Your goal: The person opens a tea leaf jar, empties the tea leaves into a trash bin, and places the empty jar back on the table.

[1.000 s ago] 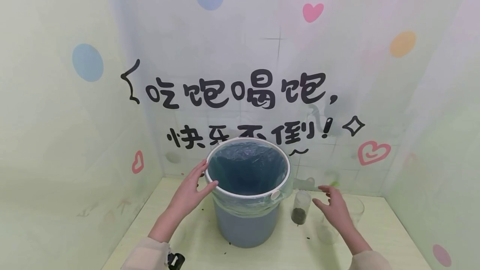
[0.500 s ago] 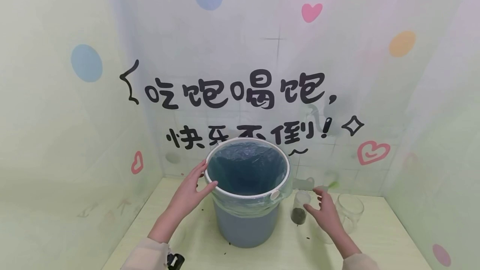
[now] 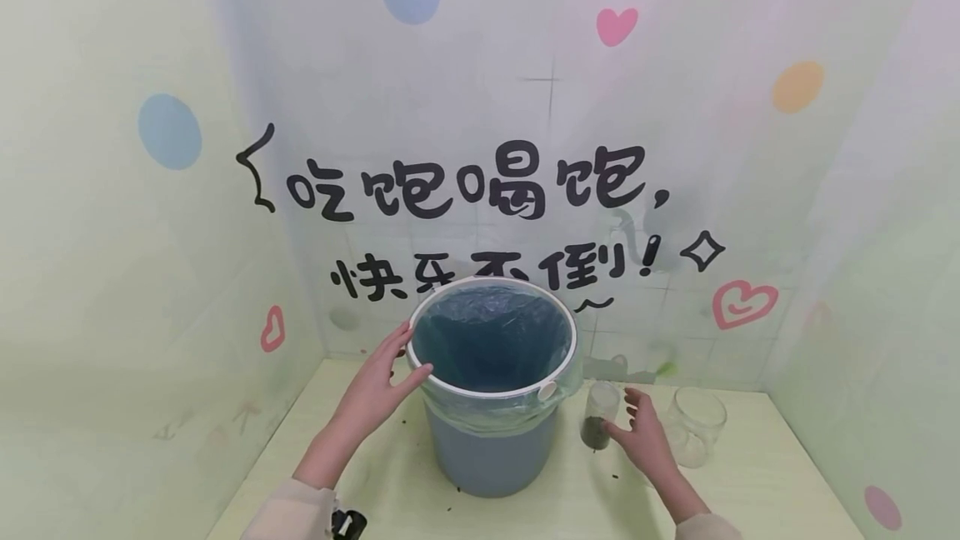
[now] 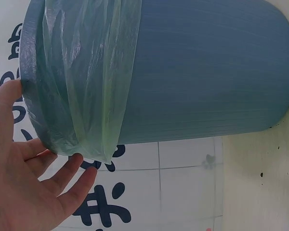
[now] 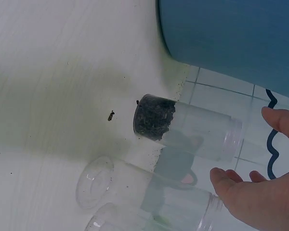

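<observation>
In the head view a blue-grey trash bin (image 3: 491, 452) stands upright, lined with a pale green plastic bag (image 3: 487, 415) under its white rim ring. My left hand (image 3: 375, 386) rests against the left side of the rim, thumb and fingers spread and lightly bent; the left wrist view shows its fingertips (image 4: 77, 161) at the bag's edge. To the right of the bin stands a clear jar (image 5: 197, 130) with dark, dry, leaf-like bits (image 5: 154, 118) in its bottom. My right hand (image 3: 645, 436) reaches beside this jar, its fingers loosely bent, thumb and fingers apart around nothing.
A clear glass mug (image 3: 701, 419) stands right of my right hand. Another clear glass vessel (image 5: 98, 183) lies close to the jar in the right wrist view. Dark crumbs (image 5: 111, 115) are scattered on the pale tabletop (image 3: 592, 507). Printed walls enclose the back and sides.
My right hand has moved left and slightly down, closer to the jar, uncovering the glass mug. My left hand stays at the bin's rim.
</observation>
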### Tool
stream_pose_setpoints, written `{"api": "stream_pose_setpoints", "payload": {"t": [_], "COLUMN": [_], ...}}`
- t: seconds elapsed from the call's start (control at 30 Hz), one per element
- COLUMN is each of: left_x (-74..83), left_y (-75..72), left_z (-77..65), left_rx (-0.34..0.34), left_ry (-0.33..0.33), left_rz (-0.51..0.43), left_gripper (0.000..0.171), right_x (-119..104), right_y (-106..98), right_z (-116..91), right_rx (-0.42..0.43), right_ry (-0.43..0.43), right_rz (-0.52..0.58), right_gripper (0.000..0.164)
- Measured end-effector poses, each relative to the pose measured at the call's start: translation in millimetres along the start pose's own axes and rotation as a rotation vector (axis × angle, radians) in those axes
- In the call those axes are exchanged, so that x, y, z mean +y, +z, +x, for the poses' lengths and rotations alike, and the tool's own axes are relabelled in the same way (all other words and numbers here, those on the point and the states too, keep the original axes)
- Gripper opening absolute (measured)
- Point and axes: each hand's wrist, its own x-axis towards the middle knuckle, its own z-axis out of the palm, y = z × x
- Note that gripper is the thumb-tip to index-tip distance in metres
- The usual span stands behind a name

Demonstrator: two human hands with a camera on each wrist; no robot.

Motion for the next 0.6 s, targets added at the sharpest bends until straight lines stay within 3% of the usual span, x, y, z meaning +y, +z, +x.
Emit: {"api": "stream_pose_setpoints", "payload": {"t": [0.6], "left_x": [0.8], "left_y": [0.1], "left_z": [-0.3], "left_rx": [0.000], "left_ry": [0.004], "left_rz": [-0.005], "left_gripper": [0.077], "right_x": [11.3], "right_y": [19.0], "right_z": [6.5], "right_rx": [-0.004], "right_ry": [0.031], "right_rz": [0.060], "right_gripper": [0.077]}}
